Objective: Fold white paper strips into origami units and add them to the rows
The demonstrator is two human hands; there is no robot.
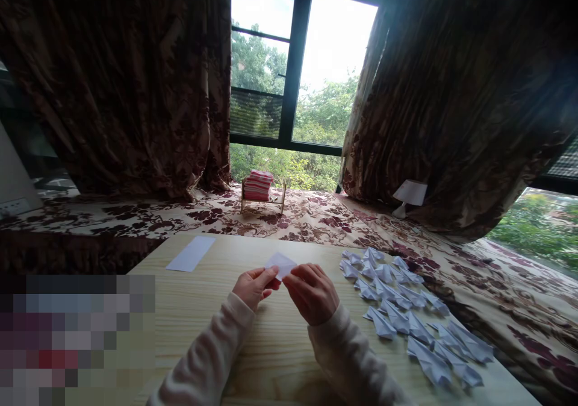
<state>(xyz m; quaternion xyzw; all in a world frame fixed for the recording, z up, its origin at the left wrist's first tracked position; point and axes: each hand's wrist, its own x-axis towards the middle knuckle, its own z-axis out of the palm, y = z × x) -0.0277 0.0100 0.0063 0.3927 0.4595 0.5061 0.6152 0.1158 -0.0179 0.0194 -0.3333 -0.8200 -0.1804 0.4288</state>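
My left hand [254, 285] and my right hand [310, 291] meet just above a pale wooden table [271, 358]. Both pinch a small folded piece of white paper [281, 264] between fingers and thumbs. The paper stands up past my fingertips, partly folded. A flat white paper strip [191, 253] lies on the table to the far left. To the right, several folded white paper planes [406, 309] lie in rows along the table's right side.
A floral patterned cloth [316, 216] covers the ledge behind the table. On it stand a small wooden rack with red-striped fabric [259, 189] and a small white lamp [409, 196]. Dark floral curtains [126, 81] frame the window [298, 74]. A blurred patch sits at the lower left.
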